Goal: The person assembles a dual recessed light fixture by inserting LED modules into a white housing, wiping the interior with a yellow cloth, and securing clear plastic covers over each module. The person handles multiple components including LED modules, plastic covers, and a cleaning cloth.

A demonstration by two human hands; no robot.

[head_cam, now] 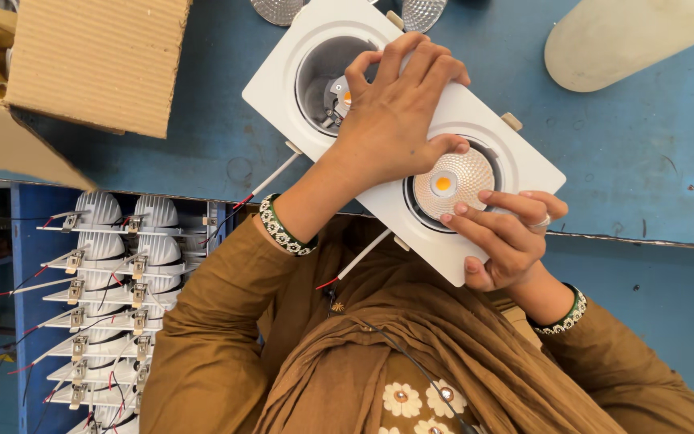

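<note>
Blue surface [644, 145]: both hands grip a white twin downlight frame [283, 72]; 5 o'clock reflector [453, 182] seated, 11 o'clock socket [319, 76] seemingly unfinished. Left hand [399, 112] fingers clamp the middle, right hand [504, 237] fingers pinch the corner.

A single head-worn camera is looking steeply down, close over the person's own chest and both hands [411, 120], which are filling the middle of the frame. It is facing forward across the blue tabletop [644, 137], with a shelf rack [114, 305] showing below at left.

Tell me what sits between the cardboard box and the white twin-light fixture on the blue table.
In the head view, only bare blue table lies between the cardboard box and the white fixture; nothing else sits in that stretch.
</note>
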